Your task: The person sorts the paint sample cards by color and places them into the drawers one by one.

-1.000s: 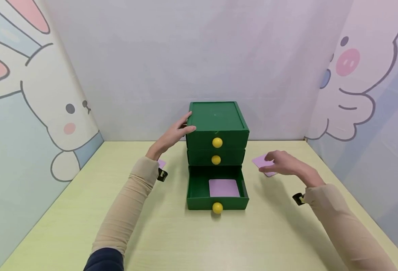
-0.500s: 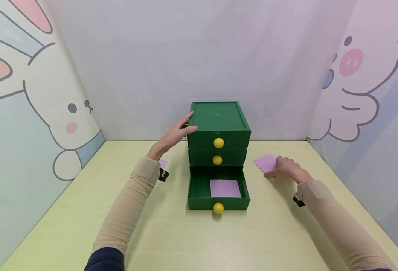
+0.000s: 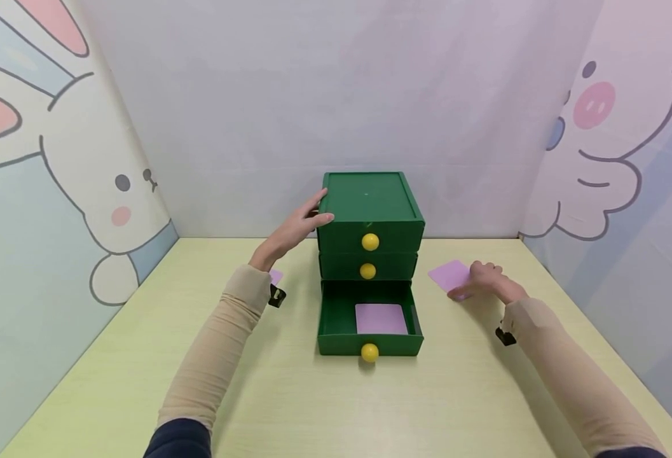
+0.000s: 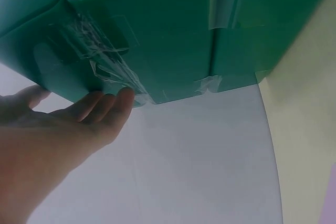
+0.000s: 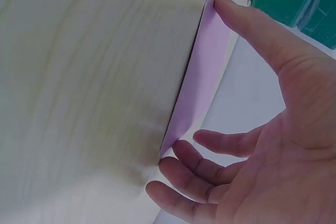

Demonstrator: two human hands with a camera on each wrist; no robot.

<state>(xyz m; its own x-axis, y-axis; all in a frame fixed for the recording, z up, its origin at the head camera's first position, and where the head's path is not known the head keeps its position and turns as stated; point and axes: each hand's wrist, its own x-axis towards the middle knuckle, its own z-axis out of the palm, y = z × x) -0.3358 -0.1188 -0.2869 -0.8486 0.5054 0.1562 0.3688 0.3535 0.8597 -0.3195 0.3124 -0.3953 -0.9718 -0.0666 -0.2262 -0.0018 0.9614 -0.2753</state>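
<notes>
A green cabinet (image 3: 370, 198) with three drawers and yellow round knobs stands against the back wall. Its bottom drawer (image 3: 341, 345) is pulled out, and a pale purple square card (image 3: 381, 319) lies inside. My left hand (image 3: 291, 233) rests with extended fingers on the cabinet's upper left edge; in the left wrist view the fingertips touch its taped side. On the table to the right, my right hand (image 3: 487, 282) holds a purple square card (image 3: 449, 275) by its edges. The right wrist view has the thumb at one corner and fingertips at another, the card (image 5: 203, 72) still low over the tabletop.
Another purple card (image 3: 276, 277) lies left of the cabinet, mostly hidden behind the left forearm. White fabric walls enclose the pale wooden table (image 3: 370, 413), with a cartoon rabbit (image 3: 89, 165) on the left and a cartoon pig (image 3: 616, 152) on the right.
My right hand has come down from above the right card and moved slightly right, its fingers now at the card's edges. The left hand stays on the cabinet.
</notes>
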